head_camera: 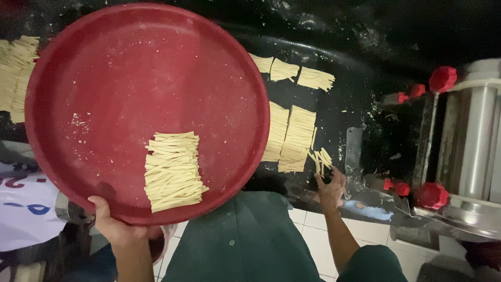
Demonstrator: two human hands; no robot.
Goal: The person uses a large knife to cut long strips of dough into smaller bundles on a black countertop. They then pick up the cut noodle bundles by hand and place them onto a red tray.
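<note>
My left hand (112, 222) grips the near rim of a big round red tray (104, 78), thumb on top. One stack of cut yellow noodle strips (172, 169) lies on the tray near its front. My right hand (331, 187) reaches to the black work surface (360, 83) and closes its fingers on a small bunch of noodle strips (321, 159). Two larger noodle stacks (292, 137) lie just left of that hand, partly under the tray's edge.
More noodle bundles (292, 73) lie further back, and others (15, 73) at the far left. A metal noodle machine with red knobs (443, 78) stands at the right. White floor tiles (313, 235) show below, and my green clothing (245, 245).
</note>
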